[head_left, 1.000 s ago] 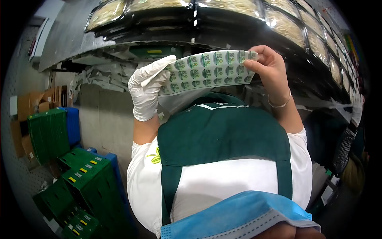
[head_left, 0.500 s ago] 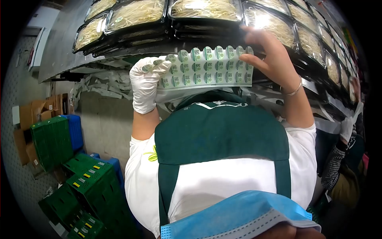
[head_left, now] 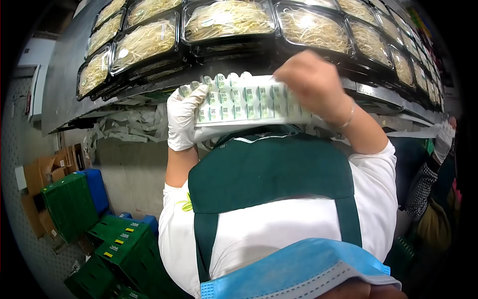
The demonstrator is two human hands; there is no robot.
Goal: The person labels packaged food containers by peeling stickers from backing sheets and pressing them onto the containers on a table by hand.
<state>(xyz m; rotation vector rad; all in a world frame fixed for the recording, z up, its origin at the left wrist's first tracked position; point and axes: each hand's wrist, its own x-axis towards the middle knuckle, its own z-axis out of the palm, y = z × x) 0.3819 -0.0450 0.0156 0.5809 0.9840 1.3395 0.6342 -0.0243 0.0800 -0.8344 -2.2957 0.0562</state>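
Note:
My left hand (head_left: 183, 117), in a white glove, grips the left end of a sheet of round green-and-white stickers (head_left: 239, 102). Along the sheet's upper left edge, several stickers stick up past the backing. My bare right hand (head_left: 316, 82) is blurred, its fingers curled in at the sheet's upper right corner. Whatever lies between those fingertips is hidden. A pale strip without visible stickers runs along the top edge toward it. Just beyond the sheet stand black trays of bean sprouts (head_left: 229, 22) under clear lids.
Stacked sprout trays cover much of the metal table (head_left: 62, 84). Crumpled pale strips (head_left: 132, 124) hang below its edge. Green crates (head_left: 127, 254) and cardboard boxes (head_left: 47, 169) stand at left. Another person's gloved hand (head_left: 443, 142) shows at far right.
My right hand has gone from spread fingers to a curled grip and moved down and left over the sheet's corner. Fewer stickers show along the top edge. The view has shifted.

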